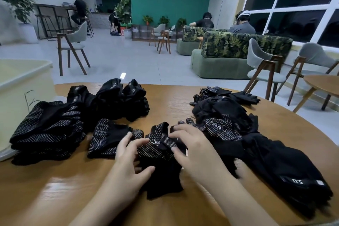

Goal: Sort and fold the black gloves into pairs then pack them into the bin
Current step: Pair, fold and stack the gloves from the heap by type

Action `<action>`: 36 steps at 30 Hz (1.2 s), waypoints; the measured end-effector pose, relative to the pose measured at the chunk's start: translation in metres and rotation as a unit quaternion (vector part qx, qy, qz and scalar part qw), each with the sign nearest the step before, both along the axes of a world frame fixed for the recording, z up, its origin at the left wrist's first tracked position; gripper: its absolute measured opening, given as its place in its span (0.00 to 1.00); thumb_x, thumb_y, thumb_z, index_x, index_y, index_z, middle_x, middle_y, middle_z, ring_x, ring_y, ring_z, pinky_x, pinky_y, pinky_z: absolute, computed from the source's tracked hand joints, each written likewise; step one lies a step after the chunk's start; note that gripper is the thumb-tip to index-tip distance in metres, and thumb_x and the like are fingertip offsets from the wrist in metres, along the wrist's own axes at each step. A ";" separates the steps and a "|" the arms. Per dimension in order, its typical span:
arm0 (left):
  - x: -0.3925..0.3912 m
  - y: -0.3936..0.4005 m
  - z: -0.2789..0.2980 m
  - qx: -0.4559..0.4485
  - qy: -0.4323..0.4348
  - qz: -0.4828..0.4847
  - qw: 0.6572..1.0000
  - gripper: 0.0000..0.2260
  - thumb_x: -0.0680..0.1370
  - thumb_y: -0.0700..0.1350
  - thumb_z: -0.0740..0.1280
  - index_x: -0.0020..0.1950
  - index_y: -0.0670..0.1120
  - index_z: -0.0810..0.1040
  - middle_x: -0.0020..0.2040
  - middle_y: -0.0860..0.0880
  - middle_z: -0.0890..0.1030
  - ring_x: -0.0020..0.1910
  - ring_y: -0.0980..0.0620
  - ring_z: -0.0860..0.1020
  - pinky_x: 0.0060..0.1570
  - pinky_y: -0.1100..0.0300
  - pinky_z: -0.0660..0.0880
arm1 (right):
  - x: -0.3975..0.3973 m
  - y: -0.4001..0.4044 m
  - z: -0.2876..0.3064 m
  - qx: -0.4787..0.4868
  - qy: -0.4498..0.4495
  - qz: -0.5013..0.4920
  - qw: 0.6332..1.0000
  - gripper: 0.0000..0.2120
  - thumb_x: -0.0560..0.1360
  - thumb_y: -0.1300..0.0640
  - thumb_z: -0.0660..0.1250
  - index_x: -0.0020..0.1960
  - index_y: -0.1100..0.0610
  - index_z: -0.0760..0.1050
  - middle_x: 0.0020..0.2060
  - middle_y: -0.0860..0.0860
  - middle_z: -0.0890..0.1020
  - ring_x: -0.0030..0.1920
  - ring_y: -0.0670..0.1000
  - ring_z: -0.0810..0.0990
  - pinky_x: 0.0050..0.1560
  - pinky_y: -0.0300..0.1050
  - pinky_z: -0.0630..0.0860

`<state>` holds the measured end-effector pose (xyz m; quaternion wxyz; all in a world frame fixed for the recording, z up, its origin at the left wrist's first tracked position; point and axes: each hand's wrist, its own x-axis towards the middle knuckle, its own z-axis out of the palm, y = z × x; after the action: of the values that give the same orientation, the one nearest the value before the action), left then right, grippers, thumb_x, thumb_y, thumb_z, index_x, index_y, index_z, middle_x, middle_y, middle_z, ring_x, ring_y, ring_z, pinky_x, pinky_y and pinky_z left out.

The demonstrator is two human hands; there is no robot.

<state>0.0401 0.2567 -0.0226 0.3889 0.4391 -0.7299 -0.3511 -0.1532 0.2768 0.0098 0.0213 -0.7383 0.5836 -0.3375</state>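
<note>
At the near edge of a round wooden table (174,101), a person's two bare hands worked a black knit glove with white grip dots (161,154) that lay bunched at the centre of the tabletop. The left hand (128,163) gripped the glove's left side, fingers curled over its dotted palm and thumb pressed in against the plain cuff end below. The right hand (190,150) lay over the glove's right side with fingers curled onto the fabric, though motion blur left it unclear whether they pinched a fold or merely pressed on it.

Just left of the held glove sat a single folded dotted glove pair (106,139). Further left, a low stack of folded dotted black gloves (47,132) rested near the table's left edge. To the right, a loose heap of unsorted black gloves (256,143) ran from the near right edge toward the middle, one glove showing a white square logo.

Beyond these, a far-left cluster of rolled black gloves with labelled cuffs (113,101) stood together, and a few flat gloves (227,93) lay at the far right of the table. A pale cream plastic bin (23,82) stood at the left, beside the table's far-left edge.

Behind the table were grey chairs with wooden frames (73,46) and a leaf-patterned green sofa (238,49).
</note>
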 end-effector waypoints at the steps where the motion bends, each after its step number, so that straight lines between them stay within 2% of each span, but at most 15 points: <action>1: 0.002 0.001 -0.002 0.009 0.002 0.004 1.000 0.27 0.70 0.37 0.73 0.58 0.63 0.70 0.71 0.59 0.52 0.59 0.62 0.71 0.47 0.76 0.71 | 0.003 0.003 0.000 0.007 0.004 0.030 1.000 0.15 0.71 0.52 0.63 0.55 0.53 0.78 0.56 0.47 0.79 0.57 0.49 0.75 0.61 0.36 0.66; 4: 0.008 0.005 -0.004 0.007 -0.001 -0.021 1.000 0.29 0.70 0.34 0.72 0.56 0.67 0.72 0.71 0.64 0.52 0.58 0.57 0.73 0.47 0.73 0.74 | 0.010 0.010 -0.004 0.062 0.050 0.097 0.992 0.17 0.73 0.47 0.60 0.57 0.51 0.78 0.54 0.45 0.79 0.56 0.47 0.74 0.61 0.39 0.68; 7: 0.014 0.005 0.000 -0.025 -0.035 -0.105 0.994 0.31 0.71 0.29 0.65 0.55 0.66 0.73 0.69 0.69 0.59 0.62 0.65 0.71 0.54 0.72 0.71 | 0.010 0.011 -0.010 0.096 0.074 0.092 0.988 0.17 0.75 0.46 0.64 0.62 0.49 0.76 0.59 0.42 0.76 0.61 0.46 0.70 0.64 0.44 0.67; 10: 0.016 0.001 0.001 -0.082 -0.124 -0.139 0.979 0.30 0.66 0.32 0.58 0.54 0.67 0.73 0.66 0.72 0.63 0.67 0.68 0.65 0.61 0.74 0.63 | 0.008 0.014 -0.013 0.110 0.065 0.083 0.988 0.21 0.74 0.42 0.67 0.65 0.47 0.73 0.63 0.40 0.73 0.65 0.41 0.65 0.68 0.41 0.63; 13: 0.018 -0.003 -0.001 -0.107 -0.156 -0.125 0.974 0.27 0.66 0.37 0.57 0.51 0.70 0.72 0.64 0.72 0.65 0.64 0.69 0.67 0.60 0.73 0.64 | 0.006 0.018 -0.015 0.122 0.053 0.087 0.987 0.26 0.71 0.39 0.69 0.67 0.46 0.72 0.64 0.38 0.70 0.66 0.37 0.62 0.68 0.34 0.59; 16: 0.019 -0.004 -0.001 -0.119 -0.157 -0.117 0.973 0.20 0.69 0.40 0.61 0.49 0.66 0.73 0.63 0.71 0.67 0.61 0.68 0.70 0.59 0.69 0.67 | 0.006 0.019 -0.016 0.117 0.041 0.095 0.988 0.24 0.70 0.41 0.69 0.64 0.45 0.74 0.58 0.33 0.68 0.64 0.36 0.63 0.64 0.27 0.57; 18: 0.018 -0.003 0.001 -0.123 -0.139 -0.119 0.975 0.15 0.68 0.45 0.62 0.46 0.67 0.74 0.61 0.70 0.70 0.59 0.67 0.72 0.57 0.68 0.69 | 0.006 0.019 -0.016 0.111 0.027 0.098 0.989 0.20 0.70 0.41 0.67 0.61 0.46 0.77 0.54 0.30 0.68 0.63 0.36 0.65 0.63 0.27 0.59; 21: 0.014 -0.001 0.009 -0.122 -0.077 -0.101 0.984 0.08 0.68 0.55 0.62 0.45 0.63 0.77 0.57 0.65 0.75 0.56 0.64 0.75 0.52 0.69 0.72 | 0.006 0.020 -0.012 0.106 -0.022 0.104 0.989 0.26 0.67 0.32 0.64 0.59 0.45 0.77 0.54 0.29 0.71 0.62 0.36 0.67 0.61 0.29 0.63; 23: 0.010 -0.004 0.017 -0.133 -0.038 -0.078 0.987 0.07 0.69 0.56 0.64 0.43 0.58 0.79 0.54 0.63 0.77 0.55 0.63 0.76 0.51 0.70 0.72 | 0.007 0.019 -0.009 0.058 -0.058 0.098 0.992 0.27 0.66 0.31 0.65 0.58 0.45 0.77 0.54 0.31 0.74 0.57 0.38 0.72 0.55 0.29 0.67; 25: 0.004 -0.010 0.029 -0.153 -0.005 -0.059 0.986 0.07 0.69 0.55 0.65 0.42 0.55 0.80 0.52 0.61 0.79 0.53 0.62 0.77 0.51 0.71 0.71 | 0.009 0.015 -0.005 -0.007 -0.116 0.068 0.991 0.17 0.70 0.40 0.69 0.54 0.47 0.80 0.48 0.33 0.77 0.45 0.36 0.75 0.43 0.28 0.68; 27: -0.001 -0.016 0.044 -0.150 0.025 -0.043 0.987 0.05 0.71 0.52 0.69 0.44 0.52 0.80 0.52 0.59 0.80 0.48 0.61 0.79 0.47 0.70 0.72 | 0.008 0.008 0.001 -0.049 -0.167 0.036 0.984 0.08 0.71 0.52 0.68 0.50 0.48 0.81 0.39 0.32 0.77 0.34 0.39 0.75 0.37 0.27 0.66; 31: -0.008 -0.031 0.072 -0.130 0.072 -0.018 0.989 0.05 0.74 0.40 0.71 0.47 0.48 0.81 0.49 0.53 0.81 0.36 0.59 0.78 0.37 0.68 0.73 | 0.004 -0.005 0.027 -0.068 -0.254 0.012 0.965 0.11 0.74 0.60 0.70 0.45 0.43 0.77 0.29 0.42 0.78 0.28 0.42 0.78 0.32 0.31 0.70; 32: -0.008 -0.034 0.078 -0.129 0.078 -0.020 0.988 0.05 0.74 0.40 0.71 0.48 0.48 0.81 0.48 0.52 0.82 0.37 0.57 0.80 0.39 0.64 0.75 | 0.005 -0.008 0.035 -0.054 -0.291 0.023 0.955 0.11 0.75 0.61 0.69 0.46 0.44 0.76 0.30 0.45 0.80 0.29 0.43 0.80 0.31 0.33 0.72; 34: -0.010 -0.040 0.089 -0.118 0.083 -0.030 0.989 0.05 0.75 0.41 0.70 0.49 0.49 0.80 0.47 0.52 0.82 0.41 0.53 0.82 0.42 0.59 0.77 | 0.006 -0.015 0.048 -0.030 -0.342 0.058 0.937 0.10 0.77 0.63 0.66 0.48 0.47 0.75 0.40 0.47 0.82 0.36 0.47 0.83 0.35 0.40 0.79; 36: -0.011 -0.048 0.096 -0.110 0.101 -0.050 0.988 0.05 0.75 0.40 0.69 0.48 0.50 0.80 0.51 0.53 0.81 0.47 0.57 0.82 0.48 0.60 0.77 | 0.006 -0.025 0.058 -0.033 -0.339 0.085 0.936 0.10 0.78 0.62 0.64 0.46 0.47 0.73 0.51 0.43 0.80 0.41 0.46 0.82 0.44 0.44 0.80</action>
<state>0.0289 0.2091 0.0738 0.4885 0.3187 -0.7419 -0.3308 -0.1476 0.2520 0.0673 0.2219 -0.6274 0.4654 -0.5836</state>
